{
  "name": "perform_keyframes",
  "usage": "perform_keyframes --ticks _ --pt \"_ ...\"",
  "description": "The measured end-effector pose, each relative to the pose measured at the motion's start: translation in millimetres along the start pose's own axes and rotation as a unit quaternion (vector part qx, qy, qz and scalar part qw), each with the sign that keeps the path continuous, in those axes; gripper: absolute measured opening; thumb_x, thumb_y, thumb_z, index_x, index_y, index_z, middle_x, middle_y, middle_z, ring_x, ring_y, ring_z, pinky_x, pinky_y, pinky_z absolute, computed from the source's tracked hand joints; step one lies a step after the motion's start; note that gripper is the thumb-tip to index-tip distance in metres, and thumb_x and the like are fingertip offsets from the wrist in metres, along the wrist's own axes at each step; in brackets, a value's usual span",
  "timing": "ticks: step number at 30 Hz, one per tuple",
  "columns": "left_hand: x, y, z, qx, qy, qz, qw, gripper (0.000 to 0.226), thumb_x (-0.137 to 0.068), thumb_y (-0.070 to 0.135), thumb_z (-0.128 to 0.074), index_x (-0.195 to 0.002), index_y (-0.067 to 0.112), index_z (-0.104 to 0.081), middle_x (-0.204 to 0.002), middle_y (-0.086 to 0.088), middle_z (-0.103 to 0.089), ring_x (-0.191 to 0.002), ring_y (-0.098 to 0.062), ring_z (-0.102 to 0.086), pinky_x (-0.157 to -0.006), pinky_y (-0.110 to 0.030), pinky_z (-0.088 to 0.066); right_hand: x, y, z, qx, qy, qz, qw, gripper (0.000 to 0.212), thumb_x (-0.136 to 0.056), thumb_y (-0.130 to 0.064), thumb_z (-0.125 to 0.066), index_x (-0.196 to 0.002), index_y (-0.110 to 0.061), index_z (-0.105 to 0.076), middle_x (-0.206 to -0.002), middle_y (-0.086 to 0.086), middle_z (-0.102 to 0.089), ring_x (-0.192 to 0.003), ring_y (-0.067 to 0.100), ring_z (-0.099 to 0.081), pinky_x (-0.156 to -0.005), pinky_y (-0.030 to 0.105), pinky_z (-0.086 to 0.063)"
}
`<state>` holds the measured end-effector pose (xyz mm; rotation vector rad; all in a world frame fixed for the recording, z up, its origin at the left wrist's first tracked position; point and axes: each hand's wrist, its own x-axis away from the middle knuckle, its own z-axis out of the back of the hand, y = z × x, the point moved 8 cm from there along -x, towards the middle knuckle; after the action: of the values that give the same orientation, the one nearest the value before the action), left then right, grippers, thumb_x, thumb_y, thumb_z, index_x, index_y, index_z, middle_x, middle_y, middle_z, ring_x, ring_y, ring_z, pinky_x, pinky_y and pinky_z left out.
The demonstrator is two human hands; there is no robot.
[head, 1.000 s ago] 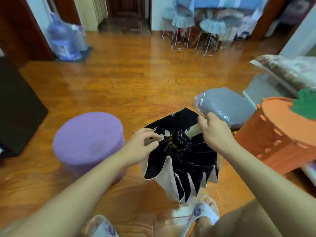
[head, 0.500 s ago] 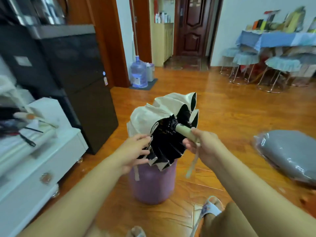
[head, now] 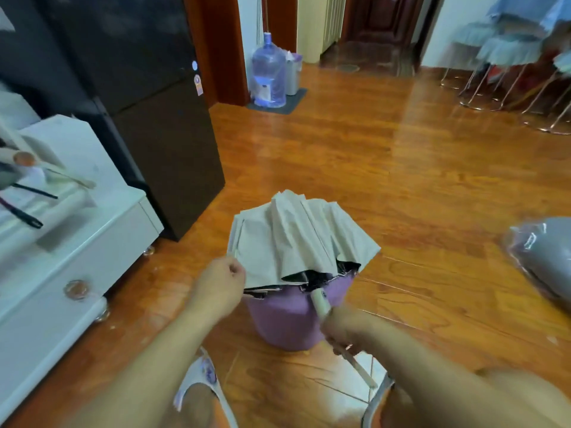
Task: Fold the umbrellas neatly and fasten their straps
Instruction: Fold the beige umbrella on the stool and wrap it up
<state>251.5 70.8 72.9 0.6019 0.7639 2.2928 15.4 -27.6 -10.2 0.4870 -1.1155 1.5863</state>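
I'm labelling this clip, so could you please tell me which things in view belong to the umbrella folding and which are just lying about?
In use:
- umbrella, its canopy loose
- left hand, pinching the canopy edge
- right hand, gripping the handle

Lying about:
- purple stool
- water bottle
- grey cushion
- white cabinet
- slippers

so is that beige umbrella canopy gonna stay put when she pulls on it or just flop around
The canopy probably flops: it hangs in loose, uneven pleats. The left hand pinching its edge likely shifts only that fold. The handle, gripped by the right hand, looks stiff.
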Motion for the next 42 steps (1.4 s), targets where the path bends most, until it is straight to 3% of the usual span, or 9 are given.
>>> perform_keyframes --ticks 3,6,12,17,20,26,31,35,42 --pt "-5.7 10.8 10.8 0.032 0.033 -0.009 0.999 0.009 -0.094 0.023 -0.055 -0.092 0.025 -0.063 -0.084 0.005 -0.064 -0.08 -0.016 -0.061 -0.066 -0.034 -0.045 15.7 -30.4 33.7 0.22 0.072 0.088 0.969 0.031 -0.1 -0.029 -0.053 -0.118 -0.007 -0.064 -0.106 0.009 -0.066 -0.092 0.025 -0.064 -0.075 0.03 -0.052" --pt "-17.0 19.6 0.2 0.096 0.025 0.008 0.995 0.022 -0.098 0.04 -0.053 -0.09 0.021 -0.062 -0.088 0.0 -0.068 -0.083 -0.025 -0.062 -0.068 -0.035 -0.043 44.4 -55.2 107.6 0.049 0.245 0.139 0.958 0.023 -0.096 -0.03 -0.053 -0.109 -0.017 -0.068 -0.105 0.007 -0.071 -0.097 0.028 -0.066 -0.074 0.032 -0.048" --pt "-39.3 22.7 -42.9 0.138 0.018 0.105 0.985 0.073 -0.089 0.061 -0.06 -0.143 0.016 -0.04 -0.14 -0.007 -0.051 -0.128 -0.031 -0.051 -0.104 -0.046 -0.046 17.2 -56.4 152.9 -0.104 0.21 0.128 0.964 0.025 -0.096 -0.022 -0.054 -0.116 -0.016 -0.067 -0.104 0.004 -0.07 -0.1 0.028 -0.067 -0.078 0.038 -0.053" --pt "-47.2 18.4 -43.3 0.135 0.039 0.1 0.985 0.009 -0.088 0.011 -0.056 -0.08 0.009 -0.053 -0.079 -0.005 -0.054 -0.067 -0.026 -0.05 -0.056 -0.031 -0.031 -28.4 -19.7 167.6 -0.029 0.303 0.079 0.949 0.049 -0.093 -0.029 -0.057 -0.14 -0.014 -0.052 -0.141 0.014 -0.052 -0.126 0.035 -0.051 -0.101 0.043 -0.046" --pt "-48.9 6.0 -25.9 0.18 0.038 0.092 0.979 0.024 -0.083 0.006 -0.055 -0.065 0.017 -0.044 -0.066 -0.004 -0.038 -0.063 -0.025 -0.037 -0.058 -0.034 -0.026 -34.7 -8.1 174.9 -0.033 0.323 0.064 0.944 0.024 -0.091 -0.027 -0.055 -0.104 -0.006 -0.061 -0.104 0.016 -0.064 -0.095 0.037 -0.061 -0.071 0.037 -0.049" --pt "-36.7 -29.4 -8.2 0.112 -0.034 0.135 0.984 0.017 -0.091 0.02 -0.056 -0.082 0.011 -0.067 -0.078 -0.007 -0.068 -0.07 -0.024 -0.061 -0.063 -0.03 -0.045 -22.2 -9.3 27.2 -0.041 0.015 0.018 0.999 0.045 -0.091 -0.054 -0.063 -0.1 -0.01 -0.06 -0.095 0.012 -0.069 -0.085 0.028 -0.069 -0.059 0.037 -0.057" --pt "-39.3 -60.0 3.4 0.147 -0.002 0.183 0.972 0.017 -0.097 0.026 -0.056 -0.114 0.024 -0.06 -0.107 0.0 -0.058 -0.106 -0.026 -0.057 -0.094 -0.044 -0.055 -31.4 3.4 32.5 -0.201 0.162 0.071 0.964 0.016 -0.088 -0.007 -0.069 -0.091 -0.01 -0.053 -0.075 0.009 -0.058 -0.063 0.022 -0.057 -0.061 0.038 -0.053" --pt "-36.0 -68.2 -16.7 0.284 -0.052 0.206 0.935 0.038 -0.097 0.014 -0.056 -0.134 0.026 -0.057 -0.121 -0.004 -0.061 -0.111 -0.025 -0.062 -0.089 -0.041 -0.058 -23.8 -2.2 63.7 -0.156 0.207 0.139 0.956 0.023 -0.087 -0.014 -0.071 -0.094 -0.016 -0.049 -0.081 0.008 -0.059 -0.067 0.024 -0.057 -0.06 0.037 -0.047" --pt "-42.6 -37.3 -27.1 0.088 -0.078 0.003 0.993 0.053 -0.102 0.029 -0.057 -0.152 0.032 -0.041 -0.153 0.001 -0.038 -0.097 -0.011 -0.054 -0.066 -0.021 -0.045 -40.0 16.2 69.5 0.001 0.196 0.114 0.974 0.031 -0.086 -0.017 -0.075 -0.106 -0.017 -0.051 -0.1 0.012 -0.068 -0.087 0.03 -0.066 -0.081 0.046 -0.056"
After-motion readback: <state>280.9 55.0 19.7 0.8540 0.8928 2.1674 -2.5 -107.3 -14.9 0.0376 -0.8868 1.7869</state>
